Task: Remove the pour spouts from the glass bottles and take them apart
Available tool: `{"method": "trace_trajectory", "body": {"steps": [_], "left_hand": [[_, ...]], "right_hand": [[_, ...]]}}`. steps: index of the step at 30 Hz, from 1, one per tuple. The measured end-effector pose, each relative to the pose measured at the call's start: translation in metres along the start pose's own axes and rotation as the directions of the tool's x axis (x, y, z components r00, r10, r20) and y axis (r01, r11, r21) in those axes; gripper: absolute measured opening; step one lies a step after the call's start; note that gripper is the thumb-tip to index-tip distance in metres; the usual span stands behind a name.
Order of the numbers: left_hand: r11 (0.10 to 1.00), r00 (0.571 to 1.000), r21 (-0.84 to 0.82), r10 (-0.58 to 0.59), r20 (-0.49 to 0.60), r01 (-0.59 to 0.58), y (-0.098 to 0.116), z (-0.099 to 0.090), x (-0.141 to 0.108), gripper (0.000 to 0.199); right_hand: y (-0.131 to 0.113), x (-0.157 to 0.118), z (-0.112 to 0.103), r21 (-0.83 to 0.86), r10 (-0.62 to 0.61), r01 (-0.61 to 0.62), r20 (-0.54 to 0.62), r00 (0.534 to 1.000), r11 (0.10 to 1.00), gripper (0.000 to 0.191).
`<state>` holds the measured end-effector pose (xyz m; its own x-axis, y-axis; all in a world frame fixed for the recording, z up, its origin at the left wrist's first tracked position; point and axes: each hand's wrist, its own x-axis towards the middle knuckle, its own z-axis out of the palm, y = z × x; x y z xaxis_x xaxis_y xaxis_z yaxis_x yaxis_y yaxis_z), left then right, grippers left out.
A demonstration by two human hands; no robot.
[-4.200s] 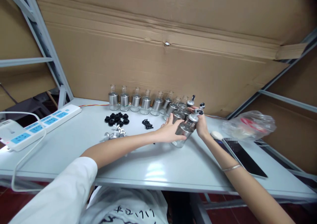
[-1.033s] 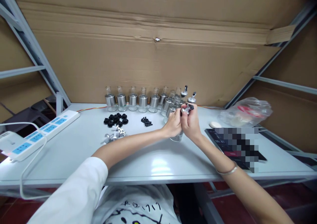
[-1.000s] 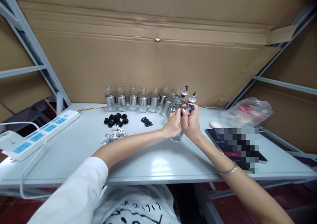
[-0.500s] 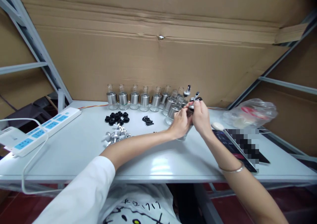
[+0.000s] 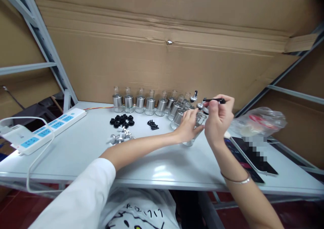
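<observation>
My left hand [image 5: 187, 126] is around a glass bottle [image 5: 201, 118] with its thumb at the near side. A silver pourer top [image 5: 200, 105] sits at the bottle's mouth, partly hidden by my fingers. My right hand [image 5: 219, 119] is closed on a slim black tool [image 5: 218, 101] that lies level beside the pourer top; its exact kind is not clear. Left of my left hand stand several glass bottles with metal sleeves [image 5: 150, 103], in a row. Another silver and black pourer top [image 5: 194, 96] rises from a bottle behind.
Several black caps [image 5: 122, 120], small black parts [image 5: 153, 124] and silver pieces [image 5: 120, 135] lie on the table's left half. A white power strip [image 5: 54, 129] is at far left. To the right are dark tablet-like devices [image 5: 249, 151] and a clear plastic bag [image 5: 262, 122].
My right hand has drawn away to the right from the bottle's top, with the black tool now showing in it. My left hand has loosened and slid slightly right; the view has shifted a little.
</observation>
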<state>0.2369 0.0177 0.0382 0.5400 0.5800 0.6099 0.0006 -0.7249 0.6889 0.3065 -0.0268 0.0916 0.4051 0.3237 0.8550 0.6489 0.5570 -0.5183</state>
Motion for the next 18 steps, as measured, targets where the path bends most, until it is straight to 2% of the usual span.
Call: {"method": "trace_trajectory", "body": {"steps": [2, 3, 5, 7, 9, 10, 12, 13, 16, 18], "left_hand": [[0.999, 1.000, -0.054, -0.003, 0.018, 0.004, 0.015, -0.018, -0.014, 0.065], [0.993, 0.998, -0.115, -0.013, 0.059, 0.020, 0.023, -0.028, -0.024, 0.064], [0.950, 0.981, -0.280, -0.097, 0.165, 0.141, 0.040, -0.049, -0.051, 0.057], [0.865, 0.943, -0.405, -0.198, 0.268, 0.297, 0.053, -0.069, -0.079, 0.049], [0.768, 0.894, -0.466, -0.322, 0.311, 0.439, 0.060, -0.086, -0.105, 0.046], [0.717, 0.868, -0.494, -0.359, 0.342, 0.491, 0.060, -0.093, -0.115, 0.047], [0.669, 0.825, -0.484, -0.429, 0.368, 0.564, 0.056, -0.104, -0.130, 0.050], [0.678, 0.816, -0.457, -0.451, 0.361, 0.576, 0.051, -0.108, -0.136, 0.051], [0.736, 0.806, -0.342, -0.474, 0.354, 0.584, 0.035, -0.116, -0.146, 0.053], [0.775, 0.808, -0.269, -0.476, 0.346, 0.572, 0.027, -0.121, -0.148, 0.052]], "right_hand": [[-0.009, -0.010, 0.001, 0.105, -0.030, 0.032, -0.017, 0.999, 0.994, 0.040], [-0.013, -0.016, 0.001, 0.169, -0.039, 0.036, 0.012, 0.999, 0.985, 0.039], [-0.018, -0.031, 0.003, 0.289, -0.061, 0.008, 0.175, 0.983, 0.957, 0.038], [-0.023, -0.046, 0.007, 0.367, -0.099, -0.065, 0.413, 0.905, 0.928, 0.041], [-0.027, -0.061, 0.012, 0.405, -0.175, -0.103, 0.593, 0.786, 0.909, 0.045], [-0.029, -0.067, 0.015, 0.426, -0.232, -0.090, 0.644, 0.729, 0.900, 0.045], [-0.030, -0.077, 0.023, 0.470, -0.341, -0.034, 0.686, 0.642, 0.882, 0.043], [-0.030, -0.081, 0.027, 0.482, -0.373, -0.007, 0.687, 0.623, 0.876, 0.040], [-0.025, -0.088, 0.037, 0.512, -0.483, 0.154, 0.608, 0.630, 0.845, 0.028], [-0.022, -0.087, 0.040, 0.486, -0.595, 0.357, 0.541, 0.594, 0.798, 0.019]]}}
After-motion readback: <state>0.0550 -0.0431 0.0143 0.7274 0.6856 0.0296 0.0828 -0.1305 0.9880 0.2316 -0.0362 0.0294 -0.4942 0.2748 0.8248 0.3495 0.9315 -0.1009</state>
